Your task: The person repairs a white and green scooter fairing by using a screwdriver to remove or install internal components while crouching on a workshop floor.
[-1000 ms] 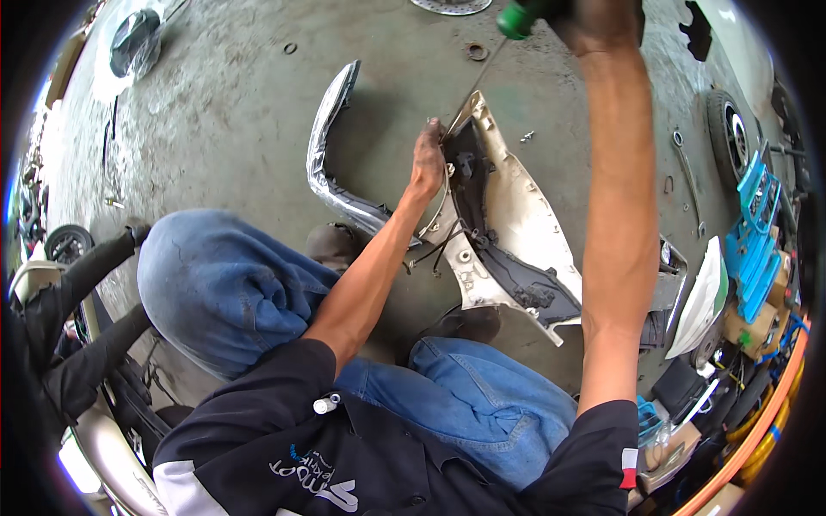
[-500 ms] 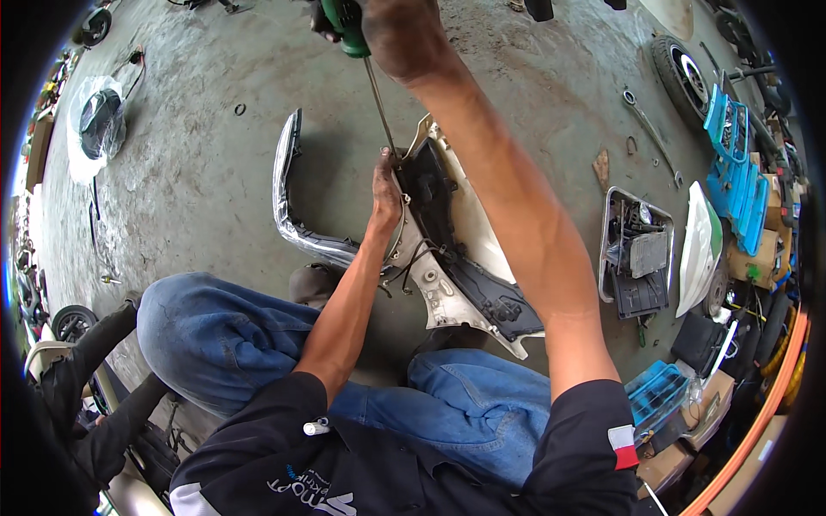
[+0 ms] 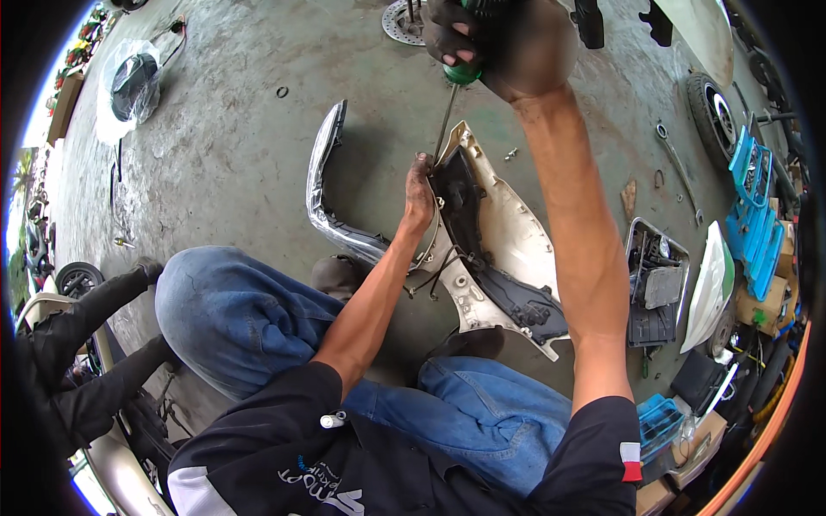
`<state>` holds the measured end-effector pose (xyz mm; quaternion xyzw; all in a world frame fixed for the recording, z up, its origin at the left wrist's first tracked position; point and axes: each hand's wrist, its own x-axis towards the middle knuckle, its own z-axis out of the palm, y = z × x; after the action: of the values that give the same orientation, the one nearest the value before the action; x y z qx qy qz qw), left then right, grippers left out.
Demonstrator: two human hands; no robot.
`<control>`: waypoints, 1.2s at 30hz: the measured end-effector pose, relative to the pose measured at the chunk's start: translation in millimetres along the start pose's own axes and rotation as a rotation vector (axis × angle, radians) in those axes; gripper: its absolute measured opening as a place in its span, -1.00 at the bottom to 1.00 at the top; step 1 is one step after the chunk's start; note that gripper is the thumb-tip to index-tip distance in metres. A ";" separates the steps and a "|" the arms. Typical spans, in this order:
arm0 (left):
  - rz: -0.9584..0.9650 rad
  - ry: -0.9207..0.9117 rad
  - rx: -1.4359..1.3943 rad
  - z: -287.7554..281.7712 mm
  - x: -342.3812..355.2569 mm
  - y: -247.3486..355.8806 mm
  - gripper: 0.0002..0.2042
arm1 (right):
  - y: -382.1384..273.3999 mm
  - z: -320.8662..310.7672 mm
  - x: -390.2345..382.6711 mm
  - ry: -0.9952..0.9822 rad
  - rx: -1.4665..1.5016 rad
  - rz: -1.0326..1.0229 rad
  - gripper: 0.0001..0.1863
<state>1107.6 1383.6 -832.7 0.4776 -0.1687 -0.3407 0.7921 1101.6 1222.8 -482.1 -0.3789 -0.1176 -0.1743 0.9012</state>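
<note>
My right hand (image 3: 503, 52), partly blurred at the top of the view, grips the green handle of a screwdriver (image 3: 464, 72). Its shaft runs down to the upper edge of a cream body panel (image 3: 520, 249) with a dark inner lining. My left hand (image 3: 419, 196) holds that edge, thumb up beside the shaft's lower end, which is partly hidden. Black cables hang from the panel's middle. A long bent trim piece (image 3: 322, 179), covered in shiny film, lies just left of the panel on the floor.
Tray of parts (image 3: 654, 284), large wrench (image 3: 680, 172), tire (image 3: 705, 116) and blue plastic pieces (image 3: 753, 241) sit at right. A brake disc (image 3: 400, 24) lies at top, a wrapped item (image 3: 129, 86) upper left. Another person's dark-clothed limbs (image 3: 95, 327) show at left beside a vehicle.
The screwdriver's handle swung left relative to the panel, then back rightward, with my right hand on it throughout. My left hand stays at the panel edge. The camera view shifts between frames.
</note>
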 end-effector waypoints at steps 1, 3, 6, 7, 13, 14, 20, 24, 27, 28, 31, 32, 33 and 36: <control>0.071 -0.046 0.032 1.2 -2.1 -3.7 -0.38 | 2.8 -3.3 0.2 0.000 -0.005 0.004 -0.58; 0.136 -0.061 0.090 6.6 -2.3 -1.1 -0.32 | 14.5 3.8 6.4 0.115 -0.540 -0.380 -0.60; -0.012 0.012 0.094 5.5 4.3 5.6 -0.46 | -34.7 33.0 -11.8 0.017 -1.751 -0.226 -0.59; -0.152 0.036 0.060 10.5 11.3 6.3 -0.53 | -50.6 31.2 -21.5 -0.065 -2.078 -0.233 -0.59; -0.104 -0.039 0.324 38.5 3.5 33.7 -0.49 | -117.9 69.7 -23.9 -0.211 -2.301 0.198 -0.64; -0.115 -0.048 0.384 41.1 3.1 35.1 -0.48 | -123.8 73.2 -21.3 -0.285 -2.344 0.216 -0.64; -0.127 -0.088 0.488 62.6 2.0 51.4 -0.45 | -114.6 123.2 -0.3 -0.336 -2.146 0.726 -0.55; -0.194 -0.157 0.472 56.1 7.1 69.6 -0.46 | -109.5 125.3 1.8 0.046 -2.262 0.900 -0.55; -0.215 -0.199 0.420 62.3 9.9 71.9 -0.48 | -119.6 123.7 10.0 -0.798 -2.271 0.671 -0.61; -0.230 -0.200 0.416 60.8 9.2 74.7 -0.49 | -116.8 125.3 15.5 -1.080 -2.351 0.502 -0.55; -0.207 -0.243 0.402 63.0 11.6 72.7 -0.55 | -112.3 131.1 16.8 -0.684 -2.387 0.608 -0.55; -0.238 -0.261 0.408 63.9 10.8 72.1 -0.57 | -103.3 134.9 17.1 -0.333 -2.277 0.705 -0.58; -0.233 -0.260 0.399 64.7 10.1 71.5 -0.57 | -94.8 140.6 18.1 0.015 -2.134 0.728 -0.60; -0.219 -0.291 0.411 60.1 10.7 74.3 -0.49 | -90.3 148.0 38.9 0.584 -2.094 1.265 -0.62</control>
<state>1107.7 1360.7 -739.3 0.5898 -0.2937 -0.4477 0.6045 1088.8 1262.3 -309.3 -0.8484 0.4821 0.2006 0.0871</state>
